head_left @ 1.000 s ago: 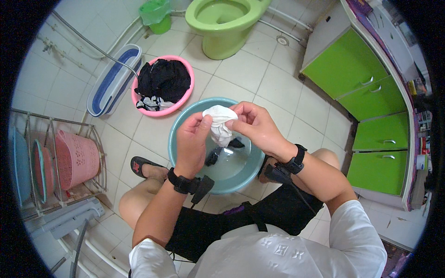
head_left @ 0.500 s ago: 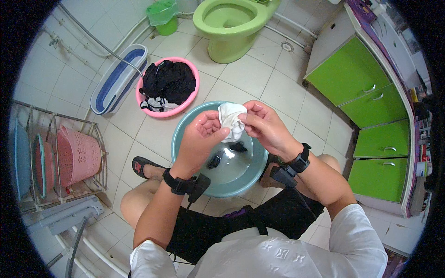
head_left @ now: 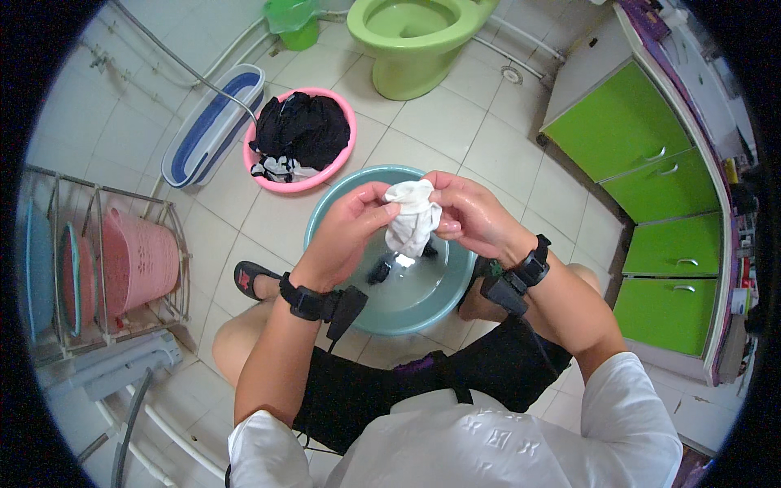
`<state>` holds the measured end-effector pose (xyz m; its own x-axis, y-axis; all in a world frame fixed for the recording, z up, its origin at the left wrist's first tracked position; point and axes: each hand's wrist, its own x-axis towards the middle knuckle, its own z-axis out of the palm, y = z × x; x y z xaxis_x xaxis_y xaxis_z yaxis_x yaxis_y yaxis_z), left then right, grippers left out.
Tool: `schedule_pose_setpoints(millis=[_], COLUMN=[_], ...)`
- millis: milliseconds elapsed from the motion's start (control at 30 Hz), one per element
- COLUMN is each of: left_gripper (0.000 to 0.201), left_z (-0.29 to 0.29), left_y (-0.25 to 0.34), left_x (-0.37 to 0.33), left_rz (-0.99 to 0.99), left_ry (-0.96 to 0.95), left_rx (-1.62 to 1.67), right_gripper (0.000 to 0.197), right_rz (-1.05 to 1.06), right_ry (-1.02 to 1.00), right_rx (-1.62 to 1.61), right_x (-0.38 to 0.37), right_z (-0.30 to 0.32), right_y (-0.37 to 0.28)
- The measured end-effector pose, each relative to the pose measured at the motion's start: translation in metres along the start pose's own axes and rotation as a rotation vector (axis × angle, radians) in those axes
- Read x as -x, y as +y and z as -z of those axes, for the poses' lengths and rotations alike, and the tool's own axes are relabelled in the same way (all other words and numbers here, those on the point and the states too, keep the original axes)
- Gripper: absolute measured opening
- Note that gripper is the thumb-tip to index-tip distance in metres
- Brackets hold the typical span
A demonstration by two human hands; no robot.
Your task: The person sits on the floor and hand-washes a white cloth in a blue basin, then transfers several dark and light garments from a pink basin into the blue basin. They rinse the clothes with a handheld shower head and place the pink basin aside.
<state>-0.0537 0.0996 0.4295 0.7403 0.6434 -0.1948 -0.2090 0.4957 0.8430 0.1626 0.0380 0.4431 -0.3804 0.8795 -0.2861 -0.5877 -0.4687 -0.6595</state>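
Observation:
Over a teal basin (head_left: 423,315) of cloudy water, a crumpled white sock (head_left: 412,224) hangs between my two hands. My left hand (head_left: 346,232) pinches its upper left edge with thumb and fingers. On the other side, my right hand (head_left: 482,218) grips the right edge, fingers curled behind it. The sock is bunched, with folds down its front. Below it in the water lie small dark cloth pieces, one black piece (head_left: 378,272) at the left and another (head_left: 429,250) partly hidden behind the sock.
Beyond the basin sits a pink tub (head_left: 351,146) of black and white clothes. A blue-and-white folding basin (head_left: 183,154) stands by the left wall. Nearby are a green toilet (head_left: 399,73), a green bin (head_left: 303,37), a rack (head_left: 102,191) with pink baskets, and green cabinets (head_left: 651,317) at right.
The sock has been opened out a little and hangs longer. My right hand has shifted slightly right and down, its fingers now curled behind the cloth. The whole view has shifted slightly.

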Motion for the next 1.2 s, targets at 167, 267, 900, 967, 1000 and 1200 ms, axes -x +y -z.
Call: schedule_pose_setpoints(millis=[167, 267, 900, 967, 1000, 1200], left_gripper=[0.024, 0.027, 0.052, 0.052, 0.054, 0.048], left_z=[-0.003, -0.019, -0.031, -0.026, -0.02, -0.02], left_y=[-0.008, -0.018, -0.072, -0.071, -0.069, -0.065], left_x=[-0.003, -0.006, -0.034, -0.035, -0.034, -0.033], left_rz=[-0.196, -0.174, -0.15, -0.126, -0.152, -0.14], left_ry=[0.083, 0.215, 0.755, 0.717, 0.627, 0.686], left_rx=[-0.199, 0.101, 0.102, -0.012, 0.262, 0.138], right_gripper=[0.016, 0.017, 0.036, 0.036, 0.037, 0.042], right_rz=[-0.009, 0.151, 0.594, 0.53, 0.515, 0.471], right_ry=[-0.031, 0.235, 0.592, 0.475, 0.413, 0.453], right_rx=[-0.06, 0.373, 1.53, 1.512, 1.493, 1.511], right_x=[-0.006, -0.012, -0.051, -0.054, -0.053, -0.058], right_z=[0.007, 0.002, -0.014, -0.009, -0.009, -0.009], right_y=[0.002, 0.011, 0.052, 0.056, 0.061, 0.059])
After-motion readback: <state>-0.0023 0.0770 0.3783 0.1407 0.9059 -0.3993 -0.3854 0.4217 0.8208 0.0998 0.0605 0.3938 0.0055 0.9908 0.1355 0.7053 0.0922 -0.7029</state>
